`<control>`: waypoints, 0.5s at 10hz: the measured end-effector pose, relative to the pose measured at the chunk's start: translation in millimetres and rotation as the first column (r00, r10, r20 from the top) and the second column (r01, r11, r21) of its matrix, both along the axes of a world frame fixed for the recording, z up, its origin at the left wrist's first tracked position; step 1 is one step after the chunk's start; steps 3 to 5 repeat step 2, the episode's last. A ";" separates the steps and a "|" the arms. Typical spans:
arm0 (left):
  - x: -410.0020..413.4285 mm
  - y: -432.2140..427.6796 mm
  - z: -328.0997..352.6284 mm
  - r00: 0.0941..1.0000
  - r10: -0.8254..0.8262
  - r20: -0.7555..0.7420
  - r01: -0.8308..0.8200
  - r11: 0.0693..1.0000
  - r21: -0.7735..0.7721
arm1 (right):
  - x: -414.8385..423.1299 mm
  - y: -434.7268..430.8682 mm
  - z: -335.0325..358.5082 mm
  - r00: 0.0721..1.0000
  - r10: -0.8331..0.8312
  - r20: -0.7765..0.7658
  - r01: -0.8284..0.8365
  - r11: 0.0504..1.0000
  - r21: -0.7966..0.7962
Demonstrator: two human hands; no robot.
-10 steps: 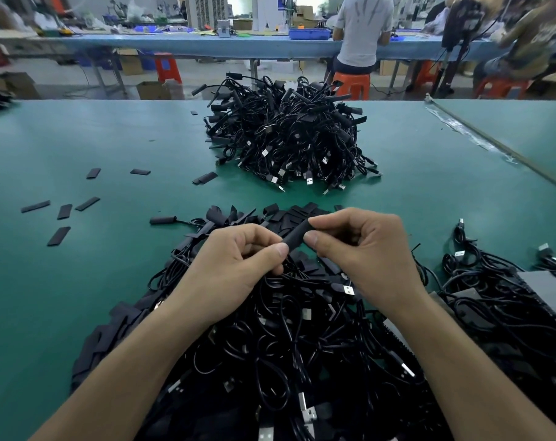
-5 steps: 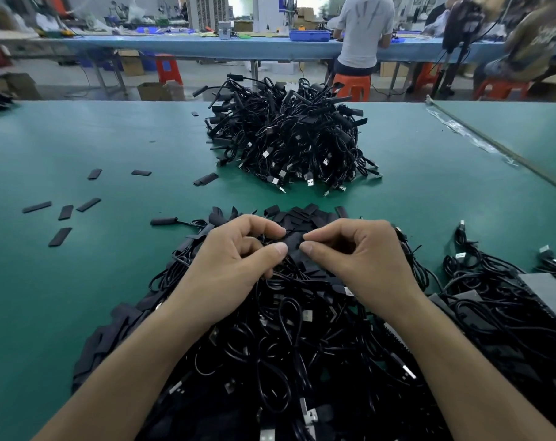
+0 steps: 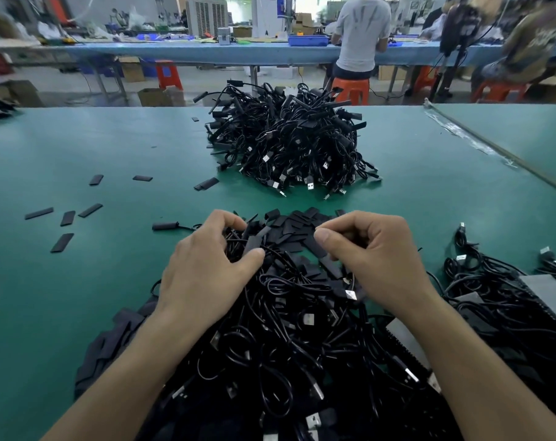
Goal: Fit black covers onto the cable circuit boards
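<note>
Both hands lie on the near heap of cables (image 3: 286,345) on the green table (image 3: 63,297), at the loose black covers (image 3: 289,229) along its far edge. The left hand (image 3: 203,272) curls into the tangle. The right hand (image 3: 378,259) presses thumb to forefinger (whether either holds a piece cannot be told). Markings on the plugs are too small to read.

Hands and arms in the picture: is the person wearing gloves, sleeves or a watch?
No gloves. The left hand and the right hand are bare, with short, plain fingernails. No ring shows on any finger in view. The left forearm and the right forearm are bare too, down to the bottom edge of the picture: no sleeve, watch or wristband shows.
</note>
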State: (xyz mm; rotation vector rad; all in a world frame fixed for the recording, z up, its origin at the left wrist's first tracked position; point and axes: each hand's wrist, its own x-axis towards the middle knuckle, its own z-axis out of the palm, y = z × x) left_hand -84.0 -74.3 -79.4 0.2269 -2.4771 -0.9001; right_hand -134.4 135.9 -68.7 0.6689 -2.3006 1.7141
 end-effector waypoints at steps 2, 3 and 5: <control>-1.3 6.3 -4.4 0.996 -0.034 0.087 0.034 0.999 0.007 | 8.1 3.9 28.5 0.992 -0.089 -0.086 0.077 0.988 -0.136; -1.3 6.3 -4.4 0.996 -0.034 0.087 0.034 0.999 0.007 | 8.1 3.9 28.5 0.992 -0.089 -0.086 0.077 0.988 -0.136; -1.3 6.3 -4.4 0.996 -0.034 0.087 0.034 0.999 0.007 | 8.1 3.9 28.5 0.992 -0.089 -0.086 0.077 0.988 -0.136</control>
